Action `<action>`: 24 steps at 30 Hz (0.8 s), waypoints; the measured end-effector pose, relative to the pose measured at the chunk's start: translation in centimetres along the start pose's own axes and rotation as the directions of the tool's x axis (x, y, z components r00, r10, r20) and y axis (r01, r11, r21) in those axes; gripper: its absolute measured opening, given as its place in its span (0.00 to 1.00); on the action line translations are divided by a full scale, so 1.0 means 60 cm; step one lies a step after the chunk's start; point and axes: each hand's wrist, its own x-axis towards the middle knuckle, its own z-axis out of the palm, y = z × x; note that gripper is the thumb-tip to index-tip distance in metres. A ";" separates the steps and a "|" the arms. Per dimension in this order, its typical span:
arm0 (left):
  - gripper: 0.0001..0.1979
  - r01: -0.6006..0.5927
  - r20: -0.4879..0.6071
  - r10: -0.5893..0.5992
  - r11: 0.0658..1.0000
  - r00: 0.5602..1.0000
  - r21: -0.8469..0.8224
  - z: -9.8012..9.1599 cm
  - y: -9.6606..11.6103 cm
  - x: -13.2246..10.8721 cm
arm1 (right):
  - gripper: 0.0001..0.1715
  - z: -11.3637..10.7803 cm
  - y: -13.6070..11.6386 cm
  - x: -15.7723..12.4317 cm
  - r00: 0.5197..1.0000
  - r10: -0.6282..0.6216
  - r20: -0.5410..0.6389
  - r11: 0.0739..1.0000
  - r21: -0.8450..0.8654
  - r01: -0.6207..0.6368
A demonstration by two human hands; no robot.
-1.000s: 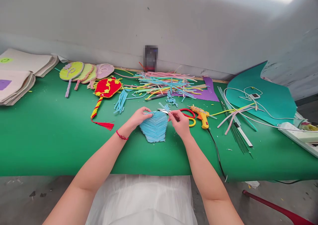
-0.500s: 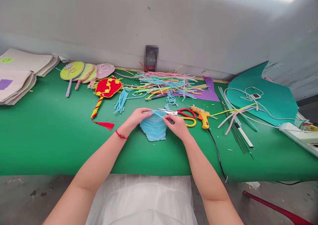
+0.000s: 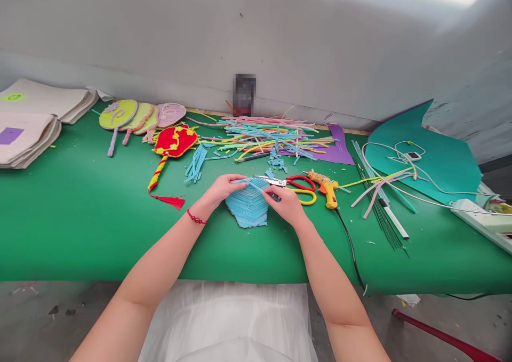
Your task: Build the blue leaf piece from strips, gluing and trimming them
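Observation:
A light blue panel of pipe cleaners [image 3: 247, 207], laid in V-shaped rows, lies on the green table in front of me. My left hand [image 3: 224, 188] is closed at its upper left edge, thumb and fingers pinching a blue strip there. Between thumb and finger of my right hand [image 3: 285, 201] is the other end of that blue pipe cleaner [image 3: 256, 184], which runs along the panel's top edge. Scissors [image 3: 301, 186] with red and yellow handles lie just beyond my right hand, blades partly behind the panel. A yellow glue gun [image 3: 327, 187] rests to their right.
Loose pipe cleaners [image 3: 272, 133] are heaped at the back, with short blue pieces [image 3: 196, 162] nearby. A red fan [image 3: 176, 141] with tassel and several pastel fans [image 3: 118, 114] lie left. Books [image 3: 28, 138] sit far left. Cables, wires and a power strip [image 3: 480, 212] are right.
Both hands stay almost where they were, still at the blue panel. The whole view has shifted very slightly; nothing was taken up or let go.

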 end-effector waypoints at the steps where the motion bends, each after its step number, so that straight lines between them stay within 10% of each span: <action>1: 0.23 0.002 -0.002 -0.002 1.000 1.000 0.000 0.000 0.001 -0.001 | 0.14 0.000 -0.001 0.000 1.000 0.002 -0.002 1.000 0.001 -0.002; 24: 0.21 -0.022 -0.098 0.019 0.999 0.995 -0.029 0.011 -0.005 0.000 | 0.10 0.009 -0.014 -0.002 1.000 0.003 -0.027 0.998 -0.067 -0.005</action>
